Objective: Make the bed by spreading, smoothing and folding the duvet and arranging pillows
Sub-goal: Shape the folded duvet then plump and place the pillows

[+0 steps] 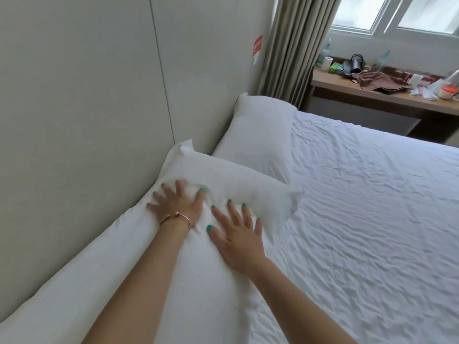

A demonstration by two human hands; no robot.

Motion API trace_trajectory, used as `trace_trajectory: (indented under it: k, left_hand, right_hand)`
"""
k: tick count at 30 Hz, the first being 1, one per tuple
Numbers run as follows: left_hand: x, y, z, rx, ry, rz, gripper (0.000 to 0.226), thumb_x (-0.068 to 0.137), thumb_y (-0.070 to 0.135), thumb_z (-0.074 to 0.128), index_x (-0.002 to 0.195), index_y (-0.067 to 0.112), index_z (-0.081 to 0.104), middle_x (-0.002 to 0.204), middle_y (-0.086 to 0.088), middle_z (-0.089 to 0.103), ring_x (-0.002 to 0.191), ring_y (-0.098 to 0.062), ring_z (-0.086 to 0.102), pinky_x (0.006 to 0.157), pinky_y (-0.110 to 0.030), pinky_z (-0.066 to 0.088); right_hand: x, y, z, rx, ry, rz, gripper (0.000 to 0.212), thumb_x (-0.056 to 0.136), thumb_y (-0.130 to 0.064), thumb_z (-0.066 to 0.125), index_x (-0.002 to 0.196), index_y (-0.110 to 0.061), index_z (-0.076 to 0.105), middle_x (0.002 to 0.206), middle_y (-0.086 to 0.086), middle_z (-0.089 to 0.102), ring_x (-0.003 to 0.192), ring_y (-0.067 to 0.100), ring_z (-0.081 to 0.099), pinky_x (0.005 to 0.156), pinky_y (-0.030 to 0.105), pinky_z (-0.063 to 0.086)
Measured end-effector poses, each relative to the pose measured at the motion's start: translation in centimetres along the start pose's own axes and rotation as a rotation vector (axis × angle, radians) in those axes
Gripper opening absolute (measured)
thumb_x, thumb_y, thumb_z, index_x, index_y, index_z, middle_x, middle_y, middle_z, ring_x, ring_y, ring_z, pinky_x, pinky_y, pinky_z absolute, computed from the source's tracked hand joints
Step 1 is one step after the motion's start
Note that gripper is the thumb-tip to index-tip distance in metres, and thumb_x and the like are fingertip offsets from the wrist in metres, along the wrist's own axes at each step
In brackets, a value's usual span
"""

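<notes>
— Where are your hands?

— Both are flat on the near plump white fabric pillow point(223, 194). My left hand point(177, 203), the one with the thin rose-gold wrist bangle point(176, 218), presses down with its fingers spread wide; it looks blurred. My right hand point(237, 233) lies just beside it, fingers straight and splayed, palm on the cloth. Neither grips anything.

— And the rest of the bedding?

— A second white rectangular pillow point(258, 135) lies beyond my fingertips, touching the first, both against the pale panelled wall point(87, 95). To the right of my right hand spreads the wrinkled white duvet point(372, 207). Far past it stands a cluttered wooden desk point(372, 93) beside a beige curtain point(290, 45).
</notes>
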State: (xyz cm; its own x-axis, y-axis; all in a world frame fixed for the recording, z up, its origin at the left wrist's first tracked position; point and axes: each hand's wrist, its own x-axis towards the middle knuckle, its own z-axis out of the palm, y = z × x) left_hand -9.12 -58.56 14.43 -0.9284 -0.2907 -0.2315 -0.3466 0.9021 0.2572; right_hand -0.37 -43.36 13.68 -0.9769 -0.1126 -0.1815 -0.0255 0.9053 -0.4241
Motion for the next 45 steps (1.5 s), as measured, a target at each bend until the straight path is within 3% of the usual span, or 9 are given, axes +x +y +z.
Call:
trace_trajectory:
  k: [9,14,19,24,28,33,36,39,45]
  left_hand:
    - [-0.3,1.8,3.1,0.018,0.158,0.179,0.063,0.091,0.063,0.026,0.149,0.043,0.013,0.16,-0.004,0.012,0.145,-0.028,0.012,0.114,-0.053,0.008]
    - [-1.2,1.8,2.4,0.123,0.206,0.583,0.065,0.084,0.058,0.008,0.145,0.048,0.026,0.158,0.009,0.019,0.146,-0.018,0.014,0.113,-0.05,0.011]
    - [1.0,4.6,1.2,0.224,-0.034,0.398,0.055,0.093,0.06,0.013,0.146,0.053,-0.003,0.16,0.011,-0.01,0.147,-0.011,-0.009,0.116,-0.051,0.001]
    - [9.6,11.1,1.9,0.197,-0.02,0.36,0.059,0.094,0.059,0.02,0.149,0.047,0.001,0.161,0.005,-0.007,0.147,-0.014,-0.006,0.118,-0.046,0.0]
    - [18.0,17.6,4.2,0.114,0.075,0.356,0.06,0.096,0.049,0.029,0.151,0.04,0.006,0.161,0.001,0.0,0.145,-0.02,0.013,0.116,-0.038,0.017]
    - [22.6,20.8,9.9,0.132,0.091,0.498,0.06,0.093,0.058,0.01,0.15,0.042,-0.001,0.161,0.005,0.0,0.144,-0.018,0.017,0.113,-0.035,0.024]
    - [22.9,19.6,12.3,0.116,0.059,0.525,0.072,0.077,0.063,-0.01,0.147,0.047,-0.011,0.16,0.006,-0.008,0.145,-0.017,0.013,0.114,-0.033,0.025]
    - [23.0,19.8,12.4,0.106,0.059,0.558,0.069,0.078,0.067,-0.012,0.144,0.049,-0.017,0.16,0.007,-0.008,0.142,-0.014,0.023,0.112,-0.029,0.027]
    - [21.3,21.0,11.4,0.203,0.038,0.615,0.059,0.093,0.057,0.008,0.143,0.045,-0.021,0.161,0.002,0.008,0.133,-0.015,0.037,0.102,-0.03,0.035]
  right_hand:
    - [-1.1,2.8,1.3,0.035,0.104,0.023,0.055,0.096,-0.063,0.022,0.146,-0.057,0.001,0.158,-0.024,-0.015,0.145,0.009,-0.023,0.118,0.045,-0.011]
    - [-0.1,3.8,0.4,0.071,0.091,0.015,0.053,0.096,-0.063,0.02,0.144,-0.06,-0.001,0.157,-0.024,-0.018,0.143,0.005,-0.026,0.117,0.043,-0.014]
    - [6.2,7.8,-3.2,0.052,0.058,0.062,0.054,0.096,-0.061,0.021,0.147,-0.056,0.001,0.16,-0.018,-0.011,0.147,0.01,-0.017,0.119,0.043,-0.011]
    - [19.5,12.4,-6.3,0.297,0.034,0.187,0.056,0.096,-0.052,0.037,0.149,-0.036,0.028,0.157,-0.004,0.028,0.143,0.02,0.028,0.117,0.039,0.02]
    - [30.2,18.9,-5.4,0.502,-0.026,0.332,0.082,0.091,-0.033,0.062,0.154,-0.02,0.012,0.155,0.012,0.028,0.14,0.028,0.032,0.109,0.033,0.029]
    - [37.3,25.6,-2.5,0.254,0.057,0.653,0.124,0.063,-0.068,0.073,0.141,-0.054,-0.023,0.159,0.015,-0.008,0.144,0.041,0.009,0.109,0.063,0.017]
    - [39.7,28.4,-1.6,0.224,0.067,0.745,0.137,0.05,-0.075,0.076,0.133,-0.059,-0.032,0.156,0.022,-0.002,0.142,0.044,0.012,0.109,0.066,0.012]
    - [40.4,30.6,-1.6,0.319,0.052,0.705,0.131,0.052,-0.064,0.082,0.137,-0.06,-0.018,0.133,0.016,0.032,0.114,0.039,0.046,0.098,0.052,0.038]
    - [38.5,29.4,-6.5,0.438,0.143,0.411,0.089,0.053,-0.049,0.082,0.125,-0.052,0.029,0.096,-0.001,0.059,0.085,0.026,0.057,0.075,0.04,0.052]
